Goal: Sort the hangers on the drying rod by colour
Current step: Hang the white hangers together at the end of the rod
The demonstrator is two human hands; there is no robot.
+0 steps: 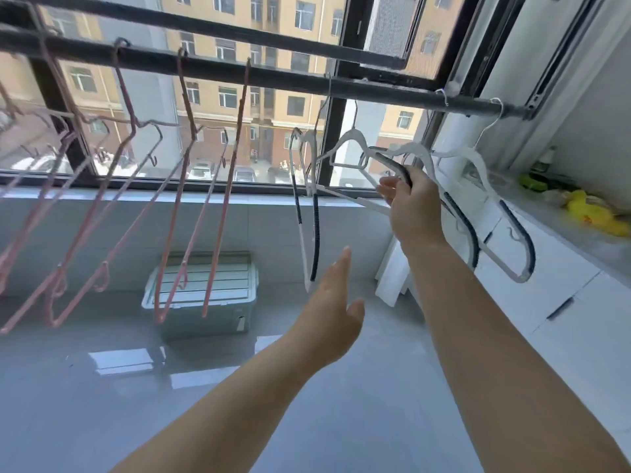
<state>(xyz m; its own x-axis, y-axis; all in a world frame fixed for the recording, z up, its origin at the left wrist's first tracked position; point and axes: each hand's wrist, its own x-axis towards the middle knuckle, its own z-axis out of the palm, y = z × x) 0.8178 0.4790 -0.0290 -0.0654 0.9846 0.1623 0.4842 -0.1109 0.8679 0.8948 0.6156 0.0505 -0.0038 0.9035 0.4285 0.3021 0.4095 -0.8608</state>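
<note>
I see my right grip [408, 199] curled round the black-padded shoulder of a white hanger [341, 143] just below the drying rod [273, 75]. My left grip [333, 302] is open, fingers straight, lower beneath the rod. Pink hangers [187, 97] hang along the rod's left stretch, and other white hangers [520, 230] hang toward its right end.

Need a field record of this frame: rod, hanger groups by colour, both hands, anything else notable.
drying rod: dark bar across the window
pink hangers: hang on its left part
white hangers: dark-padded, hang on its right part
colour mixing: none seen in view
right hand: grips held hanger at its dark pad
left hand: open, raised below the white group, holds nothing
storage box: lidded, on the floor under the window
</note>
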